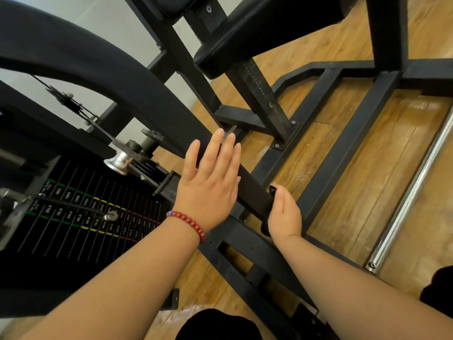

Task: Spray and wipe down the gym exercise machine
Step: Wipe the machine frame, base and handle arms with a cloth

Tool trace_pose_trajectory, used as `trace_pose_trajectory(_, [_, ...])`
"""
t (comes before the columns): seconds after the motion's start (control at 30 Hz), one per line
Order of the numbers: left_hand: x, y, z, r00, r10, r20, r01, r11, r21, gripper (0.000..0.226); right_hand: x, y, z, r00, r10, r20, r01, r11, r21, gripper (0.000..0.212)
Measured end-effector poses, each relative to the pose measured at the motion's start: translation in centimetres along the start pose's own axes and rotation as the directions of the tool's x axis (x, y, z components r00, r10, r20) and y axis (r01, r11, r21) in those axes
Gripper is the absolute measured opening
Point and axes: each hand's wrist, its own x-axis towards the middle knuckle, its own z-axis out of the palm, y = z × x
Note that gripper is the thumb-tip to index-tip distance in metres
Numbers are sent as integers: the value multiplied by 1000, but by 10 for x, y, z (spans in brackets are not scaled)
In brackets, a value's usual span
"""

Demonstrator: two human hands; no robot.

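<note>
Gripping near end of machine's sloping bar (152, 101) with right hand (284, 213), curled round it; dark cloth under palm or not, cannot tell. Just left of it, left hand (208, 185) laid flat, straight-fingered, on same bar. Farther left, weight stack (81, 217). Beyond fingertips, seat pad (257, 33). Best wiped in long strokes along bar, braced by flat hand.

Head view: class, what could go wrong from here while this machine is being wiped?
1. The left hand lies flat on the black bar near the pulley and weight stack; if the bar swings, its fingers might get pinched.
2. The right hand grips a dark item on that bar, possibly a cloth; black on black, missed patches seem likely.
</note>
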Motion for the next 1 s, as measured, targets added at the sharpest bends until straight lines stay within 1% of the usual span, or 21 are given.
trace_pose_trajectory(0.1, [0,9,2,1000,-10,-9,9,999,-42,58,3,-21,8,989,-145,-27,147,987,70,47])
trace_pose_trajectory(0.17, [-2,15,3,1000,-18,-6,18,998,-56,58,3,-20,8,975,-218,-39,220,974,54,53])
trace_pose_trajectory(0.2, [-2,18,3,1000,-20,-4,19,998,-61,58,3,-14,6,973,-230,-33,231,973,27,54])
trace_pose_trajectory(0.23, [-3,20,4,1000,-19,-5,19,998,-67,59,3,-5,4,977,-213,-21,213,977,-1,53])
trace_pose_trajectory(0.27, [-4,22,5,1000,-18,-7,18,997,-72,59,3,5,1,987,-162,-11,162,987,-21,50])
trace_pose_trajectory(0.37, [-5,25,8,1000,-20,-17,19,997,-75,59,5,27,-1,997,68,-26,-68,998,-12,43])
trace_pose_trajectory(0.4, [-5,25,9,1000,-20,-20,19,997,-76,58,5,26,1,995,91,-49,-91,996,-11,43])
trace_pose_trajectory(0.43, [-5,26,10,1000,-21,-22,19,997,-75,58,5,21,3,994,84,-71,-86,996,-15,42])
trace_pose_trajectory(0.5, [-4,27,12,999,-24,-33,22,997,-77,58,7,1,8,997,8,-72,-9,1000,-11,41])
trace_pose_trajectory(0.53, [-5,28,13,999,-28,-39,25,996,-88,57,7,-10,8,996,-65,-53,65,998,-9,41])
trace_pose_trajectory(0.6, [-5,30,14,998,-39,-52,34,995,-95,56,9,-27,8,967,-255,-9,255,967,-6,45])
trace_pose_trajectory(0.63, [-5,30,15,997,-43,-58,37,995,-91,56,11,-30,8,945,-327,8,327,945,-3,48])
trace_pose_trajectory(0.67, [-5,30,15,997,-43,-60,37,995,-90,56,12,-28,8,933,-357,35,358,934,-2,50])
trace_pose_trajectory(0.7, [-5,30,15,997,-38,-63,32,995,-89,55,13,-21,6,934,-350,67,351,936,-8,52])
trace_pose_trajectory(0.73, [-5,30,15,997,-30,-64,24,996,-88,55,14,-10,2,946,-310,93,314,949,-32,53])
trace_pose_trajectory(0.83, [-7,29,15,997,-23,-67,17,995,-94,54,11,24,-11,986,-101,131,119,983,-142,48])
trace_pose_trajectory(0.87, [-7,29,15,997,-20,-70,13,995,-101,54,9,25,-13,989,-68,131,86,987,-137,48])
trace_pose_trajectory(0.9, [-8,29,15,997,-16,-74,9,994,-106,53,9,21,-13,988,-78,132,91,991,-102,50])
trace_pose_trajectory(0.93, [-8,29,16,997,-15,-77,6,994,-106,53,9,10,-12,982,-127,142,136,989,-54,53])
trace_pose_trajectory(1.0, [-8,29,17,997,-11,-80,2,994,-111,53,14,-13,-8,945,-262,195,264,964,17,56])
